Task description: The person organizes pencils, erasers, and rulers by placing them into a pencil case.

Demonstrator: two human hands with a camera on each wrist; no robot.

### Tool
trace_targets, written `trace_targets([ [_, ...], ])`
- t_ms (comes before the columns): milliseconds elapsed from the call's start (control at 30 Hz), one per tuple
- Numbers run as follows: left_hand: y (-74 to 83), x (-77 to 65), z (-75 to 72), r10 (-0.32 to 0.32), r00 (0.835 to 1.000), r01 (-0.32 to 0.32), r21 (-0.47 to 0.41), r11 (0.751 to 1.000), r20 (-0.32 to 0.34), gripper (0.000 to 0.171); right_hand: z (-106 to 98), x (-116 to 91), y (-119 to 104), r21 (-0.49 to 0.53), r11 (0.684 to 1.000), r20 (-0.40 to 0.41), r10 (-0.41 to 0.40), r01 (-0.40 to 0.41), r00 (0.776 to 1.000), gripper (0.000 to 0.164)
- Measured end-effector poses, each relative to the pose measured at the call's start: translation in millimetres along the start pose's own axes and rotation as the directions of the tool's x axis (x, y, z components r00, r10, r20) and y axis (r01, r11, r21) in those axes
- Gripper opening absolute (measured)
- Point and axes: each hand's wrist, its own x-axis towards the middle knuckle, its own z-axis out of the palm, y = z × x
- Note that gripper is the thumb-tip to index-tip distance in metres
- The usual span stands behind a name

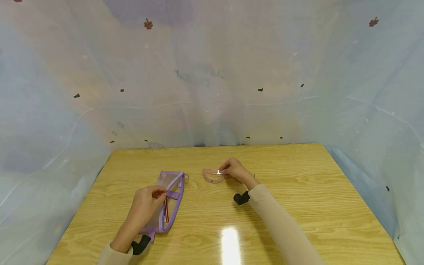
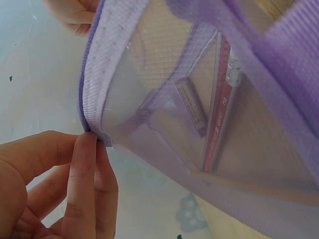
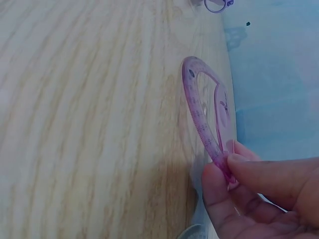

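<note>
My left hand (image 1: 145, 200) pinches the upper edge of a purple mesh pencil pouch (image 1: 167, 177), whose zip side gapes. Inside, the left wrist view shows a pink pencil (image 2: 219, 119) with a silvery ferrule and a small eraser (image 2: 191, 107) in a purple sleeve. To the right of the pouch, my right hand (image 1: 236, 172) holds a clear pink half-round protractor (image 1: 208, 178) by one corner. In the right wrist view the thumb and fingertips pinch that corner, and the protractor (image 3: 197, 107) stands tilted close over the table.
Both hands are over a wood-grain table (image 1: 298, 206). A metal ring (image 1: 187, 178) hangs at the pouch's far corner. Black wrist mounts (image 1: 241, 198) stick out beneath both wrists. Close by the right hand lies a greyish rounded object (image 3: 193, 232), partly cut off. Pale patterned sheeting (image 1: 212, 73) surrounds the table.
</note>
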Motion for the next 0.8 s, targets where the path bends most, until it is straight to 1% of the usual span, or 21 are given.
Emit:
trace_targets([
  [100,0.2,0.0,-0.2,-0.002,1.000,0.002,-0.001,1.000,0.002,0.008,0.0,-0.1,-0.3,0.028,0.999,-0.006,0.017,-0.017,1.000,0.019],
  [367,0.0,0.7,1.8,-0.003,1.000,0.003,-0.008,1.000,-0.005,0.008,1.1,-3.1,-2.3,0.045,0.998,-0.031,0.034,-0.033,0.999,0.019],
  [567,-0.3,1.4,2.1,-0.028,1.000,0.028,-0.008,1.000,-0.005,0.008,4.7,-8.5,-8.5,0.058,0.997,-0.063,0.058,-0.054,0.996,0.020],
  [733,-0.2,0.6,0.8,-0.041,0.999,0.041,-0.011,0.999,0.005,0.009,7.5,-11.4,-10.0,0.067,0.997,-0.074,0.048,-0.043,0.996,0.019],
  [800,-0.1,0.2,0.4,-0.045,0.999,0.045,-0.012,0.999,0.008,0.009,8.8,-12.1,-9.8,0.049,0.998,-0.075,0.036,-0.033,0.996,0.018],
])
